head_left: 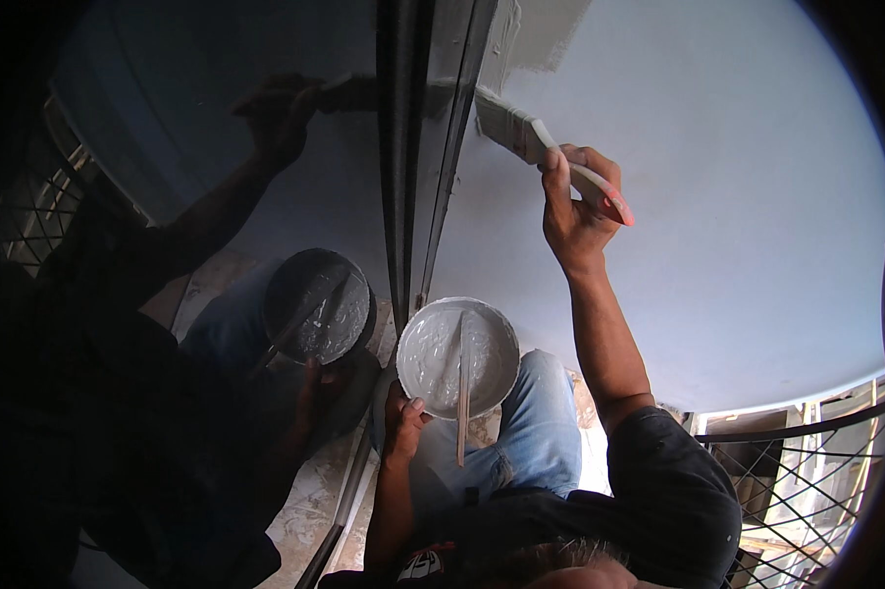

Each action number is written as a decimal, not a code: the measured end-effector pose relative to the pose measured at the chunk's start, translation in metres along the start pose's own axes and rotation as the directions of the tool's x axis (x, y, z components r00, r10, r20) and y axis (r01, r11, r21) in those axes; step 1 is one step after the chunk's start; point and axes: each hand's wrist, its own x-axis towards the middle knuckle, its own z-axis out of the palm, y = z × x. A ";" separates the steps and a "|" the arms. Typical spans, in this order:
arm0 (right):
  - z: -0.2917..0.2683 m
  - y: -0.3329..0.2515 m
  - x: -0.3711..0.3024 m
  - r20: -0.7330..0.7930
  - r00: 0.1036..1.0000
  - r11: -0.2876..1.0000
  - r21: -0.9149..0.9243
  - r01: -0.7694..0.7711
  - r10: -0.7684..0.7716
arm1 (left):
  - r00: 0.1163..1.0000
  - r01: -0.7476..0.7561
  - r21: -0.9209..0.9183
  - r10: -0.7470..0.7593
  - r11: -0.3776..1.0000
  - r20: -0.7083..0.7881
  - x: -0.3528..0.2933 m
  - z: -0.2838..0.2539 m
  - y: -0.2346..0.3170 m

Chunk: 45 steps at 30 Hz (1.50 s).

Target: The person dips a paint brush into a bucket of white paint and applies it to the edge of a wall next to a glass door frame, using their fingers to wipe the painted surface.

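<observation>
My right hand [582, 211] is closed round the handle of a wide flat paintbrush [516, 130], whose handle end is red. The bristles touch the pale wall [707, 196] right beside the dark frame. A patch of greyish paint [546, 34] covers the wall above the brush. Low in front of me, my left hand [403, 420] grips the rim and side of a round paint bucket [433, 378]. Grey paint coats its inside. A thin wooden stick [464, 373] lies across the bucket, its lower end sticking out over the rim.
On the left, a dark glass pane [207, 177] reflects my arm and the bucket. Its black frame [400, 157] runs upright between pane and wall. A metal lattice railing [806, 481] stands at the lower right. My knee in blue jeans [546, 422] is beside the bucket.
</observation>
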 end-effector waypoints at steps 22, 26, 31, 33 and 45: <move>-0.004 0.000 -0.017 0.023 0.998 0.998 -0.031 -0.051 0.052 | 0.999 0.009 -0.050 -0.006 0.999 0.049 0.000 0.003 0.005; -0.005 -0.002 -0.021 0.054 0.993 0.994 -0.050 -0.101 0.104 | 1.000 0.010 -0.036 -0.009 0.999 0.030 0.002 -0.005 -0.002; -0.009 -0.007 -0.024 0.074 0.996 0.994 -0.097 -0.043 0.050 | 0.998 0.012 -0.076 -0.008 0.997 0.063 0.005 -0.009 -0.006; -0.009 -0.009 -0.022 0.086 0.996 0.994 -0.114 0.004 0.006 | 0.996 0.027 -0.070 -0.021 0.997 0.081 0.008 -0.013 -0.007; -0.013 -0.026 0.061 0.198 0.885 0.853 -0.245 0.461 -0.422 | 0.997 0.034 -0.188 -0.021 0.982 0.068 0.013 -0.027 -0.029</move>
